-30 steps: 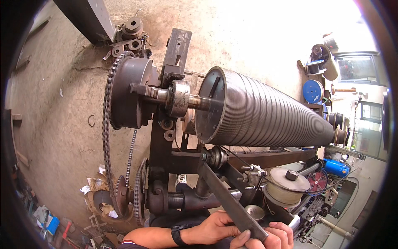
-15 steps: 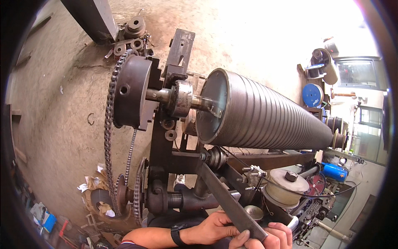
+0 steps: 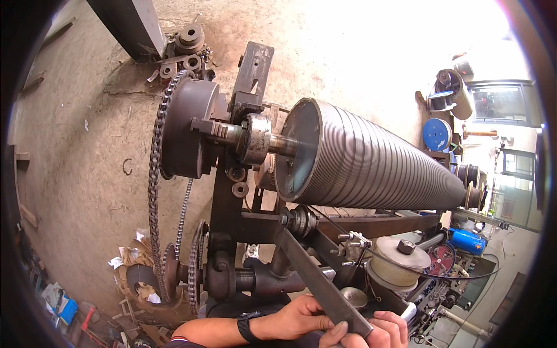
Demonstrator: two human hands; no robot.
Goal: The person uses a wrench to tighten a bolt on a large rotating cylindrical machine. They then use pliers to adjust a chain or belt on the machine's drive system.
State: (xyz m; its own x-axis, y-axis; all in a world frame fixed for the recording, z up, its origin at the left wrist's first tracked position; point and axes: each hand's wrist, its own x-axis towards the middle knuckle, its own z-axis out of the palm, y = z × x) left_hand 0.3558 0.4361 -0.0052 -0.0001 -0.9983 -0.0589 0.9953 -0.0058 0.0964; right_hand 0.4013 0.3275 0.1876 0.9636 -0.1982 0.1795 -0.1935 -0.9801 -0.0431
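A flat dark metal bar (image 3: 322,284) slants from a small grooved roller (image 3: 301,220) down toward me. My right hand (image 3: 380,333) is wrapped round its near end, thumb on one side and fingers on the other. Next to it, my left hand (image 3: 296,318), with a black watch at the wrist, holds the bar's left edge; some of its fingertips are hidden behind the bar. Beyond the roller lies a large ribbed drum (image 3: 371,156), wound with wire-like turns, closely packed at its left end. Its shaft runs through a bearing (image 3: 255,139) to a chuck (image 3: 191,127).
A chain (image 3: 154,191) loops from the chuck down to a lower sprocket (image 3: 169,272). Right of the bar stand a pale spool (image 3: 400,261) and a clamp with bolts (image 3: 351,246). Loose metal rings (image 3: 191,40) lie by a post (image 3: 130,29). A blue reel (image 3: 437,134) stands far right.
The chuck and drum have turned: the chuck jaws and the marks on the drum's end plate sit at a different angle. My hands and the bar have barely moved.
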